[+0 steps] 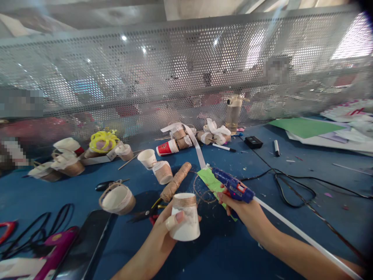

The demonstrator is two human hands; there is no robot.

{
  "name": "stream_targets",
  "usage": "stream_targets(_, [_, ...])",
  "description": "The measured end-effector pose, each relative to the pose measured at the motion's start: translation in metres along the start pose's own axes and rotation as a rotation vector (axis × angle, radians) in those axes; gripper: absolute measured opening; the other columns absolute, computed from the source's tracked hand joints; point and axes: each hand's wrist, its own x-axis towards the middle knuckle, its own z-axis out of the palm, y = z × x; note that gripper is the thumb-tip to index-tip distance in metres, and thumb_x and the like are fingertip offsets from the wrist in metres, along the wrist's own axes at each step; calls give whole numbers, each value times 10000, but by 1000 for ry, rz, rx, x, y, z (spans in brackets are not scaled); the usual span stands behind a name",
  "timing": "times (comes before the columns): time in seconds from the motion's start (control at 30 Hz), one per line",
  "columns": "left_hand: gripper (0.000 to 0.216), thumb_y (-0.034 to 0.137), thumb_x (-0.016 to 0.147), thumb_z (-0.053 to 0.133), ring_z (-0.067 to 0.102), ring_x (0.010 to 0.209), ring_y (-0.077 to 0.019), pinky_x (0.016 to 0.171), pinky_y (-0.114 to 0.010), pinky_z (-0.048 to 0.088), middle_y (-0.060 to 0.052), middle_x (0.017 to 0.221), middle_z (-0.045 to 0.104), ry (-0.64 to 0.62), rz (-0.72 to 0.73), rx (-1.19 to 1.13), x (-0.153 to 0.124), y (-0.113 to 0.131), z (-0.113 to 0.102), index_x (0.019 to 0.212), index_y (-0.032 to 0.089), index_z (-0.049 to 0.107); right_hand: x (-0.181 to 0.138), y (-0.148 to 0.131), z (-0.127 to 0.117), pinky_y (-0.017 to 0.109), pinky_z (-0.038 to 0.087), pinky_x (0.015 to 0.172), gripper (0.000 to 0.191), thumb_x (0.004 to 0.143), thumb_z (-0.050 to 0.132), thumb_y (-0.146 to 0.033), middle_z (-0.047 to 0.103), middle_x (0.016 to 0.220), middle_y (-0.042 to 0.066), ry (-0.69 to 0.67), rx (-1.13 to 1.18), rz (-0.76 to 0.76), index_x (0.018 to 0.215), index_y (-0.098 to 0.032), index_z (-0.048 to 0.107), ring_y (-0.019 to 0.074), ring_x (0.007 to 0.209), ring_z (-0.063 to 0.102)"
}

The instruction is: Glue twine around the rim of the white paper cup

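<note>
My left hand (166, 225) is closed around a white paper cup (186, 229), held upside down with a band of brown twine around its narrow upper end. My right hand (233, 202) grips a blue hot glue gun (231, 182), its nozzle pointing left and a long white glue stick running out of its back. Under the nozzle lies a light green strip (210, 179) on the blue table. A roll of twine (176, 182) rests behind the cup, with a loose strand curling to the right. Scissors (147, 214) lie partly hidden behind my left hand.
A small twine-trimmed basket (118, 200), a phone (87, 241) and a magenta glue gun (60, 249) lie at left. Several cups and baskets stand farther back. Black cable (294, 177) winds across the right side. A perforated metal screen (186, 70) closes off the back.
</note>
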Motion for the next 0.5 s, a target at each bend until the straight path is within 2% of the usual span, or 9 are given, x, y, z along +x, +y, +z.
stream_targets(0.1, [358, 326, 743, 733, 688, 802, -247, 718, -320, 533, -102, 904, 752, 68, 15, -24, 1, 2, 1, 1054, 150, 711, -3, -3, -3, 257, 470, 570, 213, 809, 701, -347, 619, 675, -47, -76, 76, -53, 861, -204, 552, 101, 503, 577])
stream_targets(0.2, [383, 311, 740, 737, 691, 788, -240, 735, -327, 531, -89, 861, 755, 107, 1, -35, 2, 3, 2, 1090, 160, 704, -8, -8, -4, 280, 518, 686, 174, 840, 679, -335, 655, 785, -25, -144, 102, -117, 904, -216, 569, 125, 631, 646])
stream_targets(0.3, [448, 316, 712, 759, 699, 786, -250, 741, -329, 527, -91, 838, 761, 87, -27, -16, 2, 1, 3, 1127, 161, 689, -15, -13, -3, 321, 516, 891, 227, 832, 694, -298, 690, 1038, 21, -215, 70, -180, 1023, -242, 583, 178, 935, 683])
stream_targets(0.37, [472, 333, 694, 774, 701, 828, -271, 731, -323, 524, -106, 890, 765, 57, -51, 4, 2, 0, 3, 1125, 161, 689, -19, -14, -1, 344, 488, 967, 328, 822, 704, -258, 678, 1123, 24, -269, 39, -213, 1116, -273, 561, 190, 1048, 653])
stream_targets(0.43, [477, 343, 681, 786, 698, 855, -280, 722, -319, 523, -116, 936, 763, 25, -78, 20, 2, -2, 2, 1113, 163, 694, -22, -12, 2, 352, 495, 953, 362, 824, 696, -234, 672, 1130, 13, -283, 35, -282, 1143, -300, 537, 192, 1049, 649])
stream_targets(0.5, [455, 340, 677, 793, 695, 853, -272, 722, -322, 527, -113, 940, 762, 4, -101, 30, 3, -3, 1, 1089, 167, 704, -23, -10, 3, 330, 520, 875, 292, 822, 693, -223, 678, 1022, -4, -216, 14, -363, 1071, -293, 557, 176, 928, 666])
